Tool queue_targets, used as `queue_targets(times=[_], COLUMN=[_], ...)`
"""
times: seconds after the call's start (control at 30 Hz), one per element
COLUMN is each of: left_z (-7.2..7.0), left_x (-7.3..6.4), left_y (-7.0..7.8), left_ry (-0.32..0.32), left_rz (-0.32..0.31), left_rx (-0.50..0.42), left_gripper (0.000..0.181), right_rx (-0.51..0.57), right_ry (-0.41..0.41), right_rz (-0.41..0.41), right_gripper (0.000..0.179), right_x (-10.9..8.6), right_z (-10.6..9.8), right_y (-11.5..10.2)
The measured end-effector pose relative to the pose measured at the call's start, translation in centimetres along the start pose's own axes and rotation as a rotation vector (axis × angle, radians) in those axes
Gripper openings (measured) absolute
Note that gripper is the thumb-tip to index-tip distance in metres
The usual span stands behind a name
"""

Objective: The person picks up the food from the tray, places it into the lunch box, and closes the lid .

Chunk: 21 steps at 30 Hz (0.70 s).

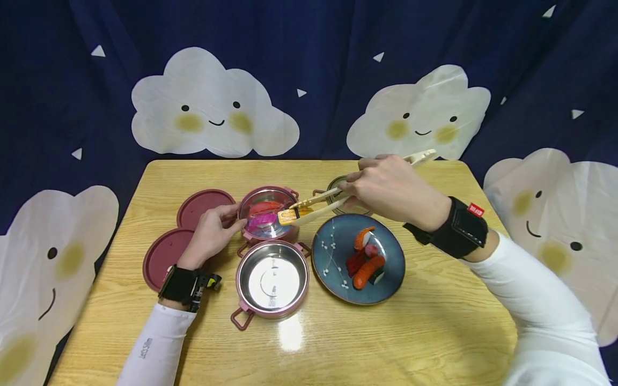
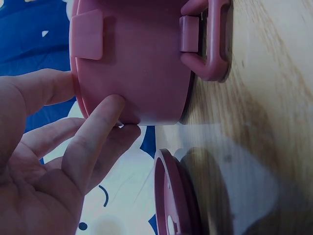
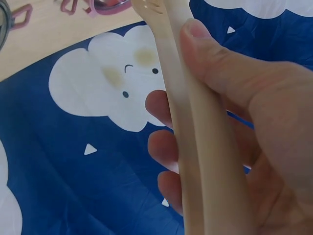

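Observation:
My right hand (image 1: 393, 185) grips cream-coloured tongs (image 3: 195, 137), which point left. A yellow sushi piece with a dark band (image 1: 287, 216) sits at their tips, above the right rim of the far pink pot (image 1: 244, 199). Inside that pot lie a red piece (image 1: 265, 208) and a purple piece (image 1: 261, 221). My left hand (image 1: 211, 236) rests its fingertips against the pot's outer wall (image 2: 142, 68), near the rim, with fingers fairly straight. On the blue plate (image 1: 333, 284) are several sushi pieces, among them an orange-topped one (image 1: 368, 272).
A second pink pot (image 1: 272, 279) with a bare steel inside stands in front of the first. Two dark pink lids (image 1: 164, 257) lie at the left, under and beside my left arm. Behind the plate, a round handled container (image 1: 334, 185) is partly hidden by my right hand.

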<state>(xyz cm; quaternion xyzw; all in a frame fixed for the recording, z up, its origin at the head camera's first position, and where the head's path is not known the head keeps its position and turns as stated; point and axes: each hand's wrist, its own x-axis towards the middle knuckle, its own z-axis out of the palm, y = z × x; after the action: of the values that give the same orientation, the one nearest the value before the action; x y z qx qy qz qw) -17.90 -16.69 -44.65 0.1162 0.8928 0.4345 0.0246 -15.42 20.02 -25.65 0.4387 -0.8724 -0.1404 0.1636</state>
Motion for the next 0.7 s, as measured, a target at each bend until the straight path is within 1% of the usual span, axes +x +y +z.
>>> queue_targets(times=[0.23, 0.43, 0.53, 0.7], left_z=[-0.1, -0.2, -0.2, -0.1], left_x=[-0.1, -0.1, 0.0, 0.0], left_y=[0.0, 0.1, 0.1, 0.1], left_ry=[0.002, 0.007, 0.008, 0.007], left_rz=[0.003, 0.011, 0.014, 0.012], left_rx=[0.0, -0.001, -0.002, -0.003], left_gripper=[0.05, 0.05, 0.049, 0.05], right_rx=[-0.028, -0.032, -0.025, -0.008], right_ry=[-0.028, -0.11, -0.14, -0.152], right_rz=[-0.011, -0.004, -0.001, -0.006], right_gripper=[0.023, 0.025, 0.025, 0.023], right_x=[2.2, 3.8, 4.3, 4.8], right_z=[0.0, 0.5, 0.9, 2.1], right_y=[-0.6, -1.0, -1.1, -1.2])
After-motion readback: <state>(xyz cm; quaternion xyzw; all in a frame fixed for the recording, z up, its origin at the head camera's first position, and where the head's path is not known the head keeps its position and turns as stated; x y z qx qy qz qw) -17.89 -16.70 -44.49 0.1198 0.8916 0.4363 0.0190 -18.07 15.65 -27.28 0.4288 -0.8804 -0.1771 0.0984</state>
